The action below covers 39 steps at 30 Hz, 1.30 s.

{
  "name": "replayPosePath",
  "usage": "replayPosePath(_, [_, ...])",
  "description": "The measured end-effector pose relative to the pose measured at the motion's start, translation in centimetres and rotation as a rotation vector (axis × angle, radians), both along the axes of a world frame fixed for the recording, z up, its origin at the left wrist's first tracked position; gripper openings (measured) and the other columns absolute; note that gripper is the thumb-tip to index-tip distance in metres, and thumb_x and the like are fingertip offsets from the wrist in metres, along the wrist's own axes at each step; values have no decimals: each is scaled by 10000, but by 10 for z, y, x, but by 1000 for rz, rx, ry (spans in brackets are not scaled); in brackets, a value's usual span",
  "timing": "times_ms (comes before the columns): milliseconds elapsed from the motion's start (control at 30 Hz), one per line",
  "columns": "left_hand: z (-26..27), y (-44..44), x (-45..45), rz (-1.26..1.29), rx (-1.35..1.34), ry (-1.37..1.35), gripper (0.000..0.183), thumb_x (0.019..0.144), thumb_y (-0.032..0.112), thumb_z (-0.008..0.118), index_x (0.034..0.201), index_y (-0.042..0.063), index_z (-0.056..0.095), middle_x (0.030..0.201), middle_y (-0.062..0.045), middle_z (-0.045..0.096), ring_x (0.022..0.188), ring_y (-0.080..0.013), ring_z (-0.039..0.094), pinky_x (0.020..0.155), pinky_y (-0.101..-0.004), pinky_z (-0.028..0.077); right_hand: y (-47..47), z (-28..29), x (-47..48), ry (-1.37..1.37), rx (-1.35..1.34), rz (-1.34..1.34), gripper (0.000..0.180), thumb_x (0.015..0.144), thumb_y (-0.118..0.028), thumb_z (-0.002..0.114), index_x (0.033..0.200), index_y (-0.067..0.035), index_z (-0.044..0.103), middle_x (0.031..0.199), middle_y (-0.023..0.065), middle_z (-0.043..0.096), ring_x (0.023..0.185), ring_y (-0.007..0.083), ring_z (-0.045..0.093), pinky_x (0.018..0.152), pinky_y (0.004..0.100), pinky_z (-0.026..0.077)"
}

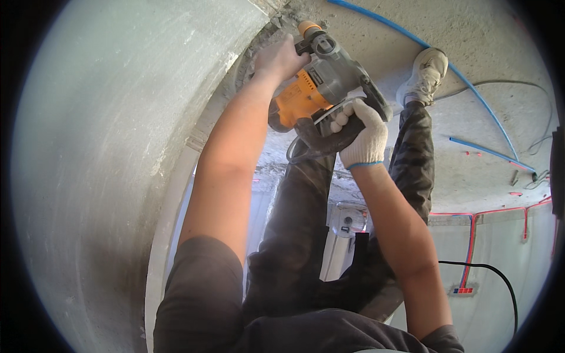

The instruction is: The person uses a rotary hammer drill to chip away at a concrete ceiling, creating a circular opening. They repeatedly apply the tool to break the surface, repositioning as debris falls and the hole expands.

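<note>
An orange and grey rotary hammer (324, 79) lies across the upper middle of the view, its orange-ringed chuck towards the broken concrete rubble (273, 31) at the wall's foot. Bare, my left hand (280, 57) is closed around the side handle near the chuck. My right hand (364, 128), in a white knitted glove with a blue cuff edge, grips the black rear handle. The tool's bit is hidden by my left hand and the chuck. A grey cable loops beside the rear handle.
A grey plastered wall (101, 132) fills the left. Blue conduit (481, 97) and a thin cable cross the concrete floor at right, near my shoe (427, 73). A shorter blue pipe (490, 153) lies farther off. Red and blue conduits (470, 242) run along the far wall to boxes.
</note>
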State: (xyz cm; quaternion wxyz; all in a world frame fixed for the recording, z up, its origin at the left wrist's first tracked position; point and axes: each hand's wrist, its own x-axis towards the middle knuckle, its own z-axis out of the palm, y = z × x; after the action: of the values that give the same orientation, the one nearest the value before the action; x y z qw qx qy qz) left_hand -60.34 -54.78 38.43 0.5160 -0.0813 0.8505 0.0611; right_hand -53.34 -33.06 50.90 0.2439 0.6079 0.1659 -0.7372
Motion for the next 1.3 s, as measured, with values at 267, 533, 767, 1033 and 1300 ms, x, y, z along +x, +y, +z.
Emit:
replayPosePath(267, [-11,10,-2,-39,5,-32,670,883,534,641,1253,-22,587,1146,-263,751,1096,-421,727,954,-525,557,17,-28,17,-118,-24,-70,107,990,-145,623,955,-49,595,834,79,584,705,228,565,647,384,503])
replayPosePath(533, [3,23,-5,169,-26,24,606,880,505,705,1211,-2,690,1113,-219,772,1069,-378,746,936,-496,577,44,-41,-24,121,-13,156,137,954,-122,633,1012,1,619,812,98,613,653,222,590,583,360,504])
replayPosePath(767, [-33,38,7,579,-29,264,554,849,475,717,1140,4,711,1105,-252,763,1078,-432,730,935,-508,574,61,-54,-128,364,95,708,342,973,-240,647,688,-59,597,639,79,595,554,199,571,568,318,451])
replayPosePath(1033, [-39,51,-9,848,47,276,537,927,504,636,1189,46,734,1158,-273,742,1136,-451,702,972,-540,547,52,-82,-199,359,114,991,215,960,-238,674,806,-93,636,663,25,585,542,154,543,523,300,455])
replayPosePath(1300, [-40,57,-3,1001,126,399,519,938,475,651,1282,86,654,1184,-244,737,1156,-465,679,981,-554,521,36,-82,-224,319,4,1000,158,934,-162,621,803,-74,609,697,51,590,588,198,569,545,345,475])
